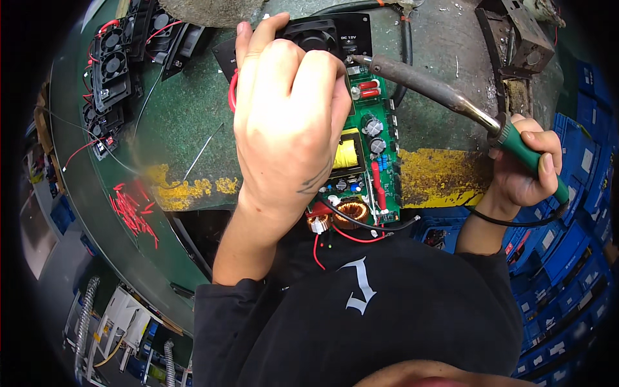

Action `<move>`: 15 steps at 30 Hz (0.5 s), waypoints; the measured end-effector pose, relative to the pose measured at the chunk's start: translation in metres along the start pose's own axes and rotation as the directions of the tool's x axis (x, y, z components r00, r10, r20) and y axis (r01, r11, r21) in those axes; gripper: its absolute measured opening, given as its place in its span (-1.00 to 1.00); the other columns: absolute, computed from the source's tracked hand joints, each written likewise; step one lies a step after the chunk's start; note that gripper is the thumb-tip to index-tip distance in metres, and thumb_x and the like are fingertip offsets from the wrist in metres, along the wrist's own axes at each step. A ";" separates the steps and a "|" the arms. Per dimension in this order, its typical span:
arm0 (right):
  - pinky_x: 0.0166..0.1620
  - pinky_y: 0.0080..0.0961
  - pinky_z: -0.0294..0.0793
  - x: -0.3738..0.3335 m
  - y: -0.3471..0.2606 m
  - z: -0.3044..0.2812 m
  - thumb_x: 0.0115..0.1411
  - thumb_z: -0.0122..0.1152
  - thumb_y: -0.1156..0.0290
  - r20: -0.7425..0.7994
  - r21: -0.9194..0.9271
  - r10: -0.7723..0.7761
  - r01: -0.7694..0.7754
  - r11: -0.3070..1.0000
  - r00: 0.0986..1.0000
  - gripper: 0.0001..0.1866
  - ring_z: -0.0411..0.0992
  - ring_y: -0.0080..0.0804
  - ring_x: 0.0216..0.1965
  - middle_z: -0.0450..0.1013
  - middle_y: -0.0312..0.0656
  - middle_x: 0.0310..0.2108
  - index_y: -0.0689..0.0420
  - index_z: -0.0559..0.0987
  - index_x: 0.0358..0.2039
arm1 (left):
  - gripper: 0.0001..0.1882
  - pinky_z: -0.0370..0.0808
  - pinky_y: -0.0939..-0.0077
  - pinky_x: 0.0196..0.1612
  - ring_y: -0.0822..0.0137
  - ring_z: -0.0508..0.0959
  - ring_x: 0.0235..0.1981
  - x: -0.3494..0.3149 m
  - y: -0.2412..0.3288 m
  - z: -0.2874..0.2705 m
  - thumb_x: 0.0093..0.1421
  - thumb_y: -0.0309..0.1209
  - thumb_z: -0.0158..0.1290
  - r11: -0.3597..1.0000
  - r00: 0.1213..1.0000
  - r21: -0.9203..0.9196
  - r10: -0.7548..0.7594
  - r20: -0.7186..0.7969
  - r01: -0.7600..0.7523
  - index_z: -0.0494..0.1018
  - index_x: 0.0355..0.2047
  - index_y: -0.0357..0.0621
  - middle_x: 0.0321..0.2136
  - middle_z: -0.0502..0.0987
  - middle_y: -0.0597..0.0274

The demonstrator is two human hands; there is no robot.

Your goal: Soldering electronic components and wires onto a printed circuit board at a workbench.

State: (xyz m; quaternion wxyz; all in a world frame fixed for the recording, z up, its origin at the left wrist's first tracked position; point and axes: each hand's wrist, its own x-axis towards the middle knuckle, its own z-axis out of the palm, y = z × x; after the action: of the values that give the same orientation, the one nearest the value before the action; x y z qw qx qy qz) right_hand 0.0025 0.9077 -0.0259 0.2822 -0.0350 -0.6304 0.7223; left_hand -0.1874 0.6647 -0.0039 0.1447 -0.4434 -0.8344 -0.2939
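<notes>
My right hand (pixel 525 164) is closed around the green handle of a soldering iron (pixel 445 93). The iron points left, its tip at the joint between a green circuit board (pixel 391 161) and a black fan panel (pixel 356 29). Over the board's left side bends my left hand (pixel 290 103), fingers curled down near the tip; whatever they pinch is hidden beneath them. The board carries a yellow transformer (pixel 346 153), copper coils (pixel 351 211) and capacitors (pixel 373 126). Loose red and black wires hang off its near end.
Several black fan panels (pixel 113 64) with red wires lie at the left. Small red sleeves (pixel 134 213) are heaped nearer me. A thin metal rod (pixel 203 151) rests on the green bench. A metal stand (pixel 519 39) occupies the far right; blue bins (pixel 567 238) fill the right side.
</notes>
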 end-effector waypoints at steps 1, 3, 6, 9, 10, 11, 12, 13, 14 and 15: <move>-0.43 -0.41 0.33 0.000 0.000 -0.001 0.30 -0.13 0.19 0.023 -0.021 -0.022 0.022 1.000 1.000 -0.56 0.32 -0.28 -0.54 0.45 0.14 -0.48 0.32 0.55 -0.16 | -0.82 0.41 -0.10 0.26 0.03 0.62 -0.16 -0.001 0.000 0.000 -0.05 -0.66 0.28 1.000 1.000 0.003 -0.001 0.003 0.001 0.56 -0.42 -0.20 -0.54 0.39 0.19; -0.42 -0.40 0.33 0.000 -0.001 0.000 0.30 -0.12 0.20 0.042 -0.040 -0.043 0.044 0.998 0.998 -0.57 0.32 -0.28 -0.52 0.46 0.13 -0.48 0.32 0.55 -0.16 | -0.82 0.41 -0.09 0.27 0.06 0.62 -0.18 -0.001 -0.001 0.001 -0.04 -0.67 0.27 1.000 1.000 -0.007 0.008 -0.006 -0.008 0.57 -0.40 -0.20 -0.53 0.40 0.20; -0.41 -0.38 0.35 -0.001 -0.003 0.002 0.30 -0.11 0.21 0.019 -0.033 -0.027 0.028 0.999 0.999 -0.58 0.32 -0.27 -0.52 0.46 0.11 -0.48 0.33 0.56 -0.17 | -0.82 0.40 -0.08 0.28 0.08 0.62 -0.19 -0.001 -0.002 0.000 -0.03 -0.67 0.27 1.000 1.000 -0.001 0.029 -0.011 -0.029 0.58 -0.39 -0.20 -0.52 0.43 0.21; -0.40 -0.36 0.37 0.000 -0.003 0.001 0.30 -0.11 0.21 0.048 -0.064 -0.051 0.054 0.996 0.998 -0.58 0.33 -0.26 -0.52 0.46 0.10 -0.47 0.33 0.56 -0.16 | -0.82 0.40 -0.06 0.28 0.08 0.63 -0.18 -0.001 -0.003 -0.001 -0.02 -0.66 0.28 0.999 0.999 -0.017 0.030 0.011 -0.030 0.59 -0.37 -0.20 -0.52 0.45 0.21; -0.40 -0.36 0.37 0.000 -0.003 0.001 0.30 -0.11 0.21 0.059 -0.070 -0.060 0.064 0.995 0.996 -0.57 0.34 -0.26 -0.51 0.47 0.10 -0.47 0.33 0.56 -0.16 | -0.82 0.40 -0.06 0.28 0.08 0.63 -0.18 -0.001 -0.003 -0.002 -0.02 -0.66 0.28 0.999 0.999 -0.018 0.031 0.013 -0.031 0.59 -0.37 -0.20 -0.52 0.45 0.21; -0.40 -0.35 0.37 0.000 -0.003 0.000 0.31 -0.11 0.21 0.071 -0.075 -0.069 0.075 0.994 0.995 -0.57 0.34 -0.26 -0.51 0.47 0.10 -0.47 0.33 0.56 -0.16 | -0.82 0.40 -0.05 0.28 0.06 0.64 -0.15 0.000 -0.003 -0.003 -0.01 -0.65 0.29 0.999 0.999 -0.022 0.029 0.024 -0.028 0.60 -0.37 -0.20 -0.51 0.46 0.20; -0.40 -0.35 0.37 -0.001 -0.003 0.000 0.31 -0.11 0.21 0.069 -0.077 -0.068 0.074 0.994 0.995 -0.57 0.34 -0.26 -0.51 0.47 0.10 -0.47 0.33 0.56 -0.16 | -0.82 0.40 -0.03 0.28 0.05 0.64 -0.13 0.000 -0.003 -0.004 0.00 -0.64 0.30 0.999 0.999 -0.027 0.025 0.035 -0.024 0.60 -0.36 -0.21 -0.51 0.47 0.20; -0.39 -0.35 0.37 -0.002 -0.003 0.000 0.31 -0.11 0.21 0.059 -0.074 -0.060 0.064 0.995 0.997 -0.58 0.34 -0.26 -0.51 0.47 0.10 -0.47 0.32 0.56 -0.15 | -0.82 0.40 -0.03 0.28 0.05 0.64 -0.13 0.000 -0.004 -0.004 0.00 -0.64 0.30 0.999 0.999 -0.030 0.026 0.036 -0.025 0.60 -0.36 -0.21 -0.51 0.47 0.20; -0.39 -0.35 0.37 -0.002 -0.003 0.000 0.31 -0.11 0.21 0.048 -0.071 -0.051 0.054 0.996 0.998 -0.58 0.34 -0.26 -0.51 0.47 0.10 -0.47 0.32 0.56 -0.15 | -0.82 0.40 -0.03 0.28 0.04 0.65 -0.11 -0.001 -0.004 -0.005 0.01 -0.63 0.30 0.999 0.999 -0.028 0.033 0.036 -0.032 0.61 -0.35 -0.21 -0.50 0.48 0.19; -0.39 -0.35 0.37 -0.002 -0.003 0.001 0.31 -0.11 0.21 0.048 -0.069 -0.051 0.055 0.996 0.998 -0.58 0.34 -0.26 -0.51 0.47 0.10 -0.47 0.32 0.56 -0.15 | -0.83 0.40 -0.03 0.28 0.03 0.65 -0.08 -0.001 -0.004 -0.006 0.02 -0.63 0.31 0.999 0.999 -0.022 0.039 0.035 -0.038 0.61 -0.34 -0.21 -0.50 0.49 0.18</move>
State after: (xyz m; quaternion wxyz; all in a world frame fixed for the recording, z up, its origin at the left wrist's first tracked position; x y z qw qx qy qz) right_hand 0.0051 0.9059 -0.0235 0.2853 -0.0116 -0.6626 0.6925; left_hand -0.1906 0.6587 -0.0011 0.1308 -0.4661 -0.8249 -0.2918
